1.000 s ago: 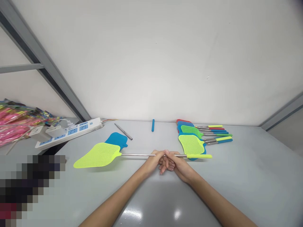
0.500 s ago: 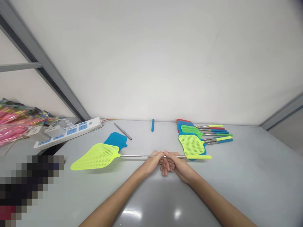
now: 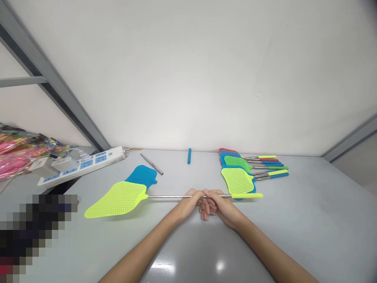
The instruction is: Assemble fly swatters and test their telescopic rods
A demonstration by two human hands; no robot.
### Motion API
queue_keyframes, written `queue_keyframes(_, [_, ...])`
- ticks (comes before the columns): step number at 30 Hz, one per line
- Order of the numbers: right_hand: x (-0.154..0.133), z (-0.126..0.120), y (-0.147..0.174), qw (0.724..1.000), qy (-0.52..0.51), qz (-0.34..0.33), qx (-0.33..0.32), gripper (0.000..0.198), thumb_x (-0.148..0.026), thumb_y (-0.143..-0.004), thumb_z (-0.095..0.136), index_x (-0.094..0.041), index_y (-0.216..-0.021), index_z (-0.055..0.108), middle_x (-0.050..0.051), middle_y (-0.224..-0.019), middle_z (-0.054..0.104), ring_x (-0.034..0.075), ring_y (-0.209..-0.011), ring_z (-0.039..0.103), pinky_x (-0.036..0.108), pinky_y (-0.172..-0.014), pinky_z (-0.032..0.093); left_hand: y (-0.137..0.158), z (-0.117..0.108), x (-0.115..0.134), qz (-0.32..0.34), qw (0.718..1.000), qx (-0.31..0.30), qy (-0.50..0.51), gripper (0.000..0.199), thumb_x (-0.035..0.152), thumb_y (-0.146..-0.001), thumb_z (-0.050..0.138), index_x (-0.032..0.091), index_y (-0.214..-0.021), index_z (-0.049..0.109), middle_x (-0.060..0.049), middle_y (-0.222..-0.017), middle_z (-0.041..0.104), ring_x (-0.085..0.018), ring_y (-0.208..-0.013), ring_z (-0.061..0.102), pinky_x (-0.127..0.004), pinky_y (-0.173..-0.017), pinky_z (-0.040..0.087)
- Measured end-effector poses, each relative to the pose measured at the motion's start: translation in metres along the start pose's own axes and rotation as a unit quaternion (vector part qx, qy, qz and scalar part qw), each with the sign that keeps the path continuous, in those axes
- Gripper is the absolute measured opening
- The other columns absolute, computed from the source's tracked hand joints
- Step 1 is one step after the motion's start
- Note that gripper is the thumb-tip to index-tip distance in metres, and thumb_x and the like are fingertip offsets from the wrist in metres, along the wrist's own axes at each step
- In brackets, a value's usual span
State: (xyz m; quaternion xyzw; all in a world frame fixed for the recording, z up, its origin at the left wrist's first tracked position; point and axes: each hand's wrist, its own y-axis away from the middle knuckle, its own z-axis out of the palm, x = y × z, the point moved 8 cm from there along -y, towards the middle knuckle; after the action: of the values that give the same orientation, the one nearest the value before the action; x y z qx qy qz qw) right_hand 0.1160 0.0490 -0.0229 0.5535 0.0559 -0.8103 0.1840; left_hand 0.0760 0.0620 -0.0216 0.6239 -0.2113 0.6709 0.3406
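A yellow-green fly swatter with a metal rod is held level above the table, its perforated head to the left and its grip to the right. My left hand is closed round the middle of the rod. Right beside it, my right hand grips the rod close to the yellow-green handle. The fingers of both hands overlap below the rod and partly hide each other. Behind the held swatter's head lies a loose blue swatter head, partly covered by it.
A metal rod and a blue handle lie near the wall. Several swatters are stacked at the right. On the left are a power strip with plugs and plastic-wrapped packs. A pixelated area covers the lower left.
The swatter's head has shifted slightly left and down in view. Both hands keep the same hold on the rod. The whole view has turned a little.
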Motion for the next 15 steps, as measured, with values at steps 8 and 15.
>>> queue_keyframes(8, [-0.0019,0.0006,0.0,1.0,-0.006,-0.013,-0.008,0.046,-0.037,-0.08,0.036,-0.017,-0.04,0.044,0.002,-0.038,0.049,0.012,-0.041,0.046,0.026,-0.049,0.03,-0.0008,-0.0015,-0.0028,0.001,1.0,0.009,0.019,0.038,0.028,-0.078,0.03,0.01,-0.071,0.063,-0.003,-0.049,0.058,-0.013,-0.045,0.052,-0.024,-0.05,0.038])
queue_keyframes(15, [0.0018,-0.0028,-0.0011,0.999,-0.034,-0.004,0.002,0.041,-0.032,-0.078,0.039,-0.016,-0.04,0.041,0.001,-0.037,0.048,0.014,-0.041,0.05,0.025,-0.044,0.025,-0.0008,0.0005,-0.0017,0.006,1.0,0.006,-0.003,0.044,0.028,-0.08,0.026,0.009,-0.068,0.064,-0.004,-0.048,0.058,-0.014,-0.045,0.051,-0.026,-0.052,0.038])
